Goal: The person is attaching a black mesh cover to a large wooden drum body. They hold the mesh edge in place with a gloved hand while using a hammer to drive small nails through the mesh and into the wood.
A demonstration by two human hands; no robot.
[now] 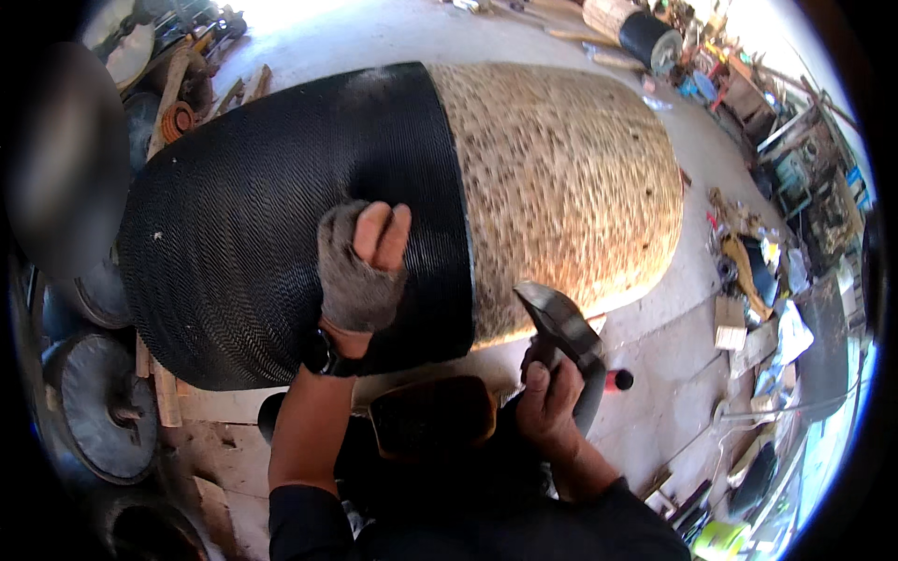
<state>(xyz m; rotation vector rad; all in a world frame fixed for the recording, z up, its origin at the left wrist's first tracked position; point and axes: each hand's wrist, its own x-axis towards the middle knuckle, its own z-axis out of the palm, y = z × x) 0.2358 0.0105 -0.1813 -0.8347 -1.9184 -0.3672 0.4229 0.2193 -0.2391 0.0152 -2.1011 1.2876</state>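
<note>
A big barrel-shaped drum [561, 178] lies on its side, its left part wrapped in black woven strips [243, 215], its right part in pale straw-coloured weave. My left hand [360, 266], in a grey fingerless glove, rests flat on the black weave close to the seam, fingers together. My right hand [552, 397] grips a hammer [561, 323] with a dark metal head, held just below the drum's lower edge near the seam. A watch sits on my left wrist.
Grey metal wheels [89, 411] and wooden blocks crowd the left side. Another wrapped drum [636, 28] lies at the top. Scraps, boxes and tools litter the concrete floor [673, 374] on the right. A brown pad [430, 416] lies below the drum.
</note>
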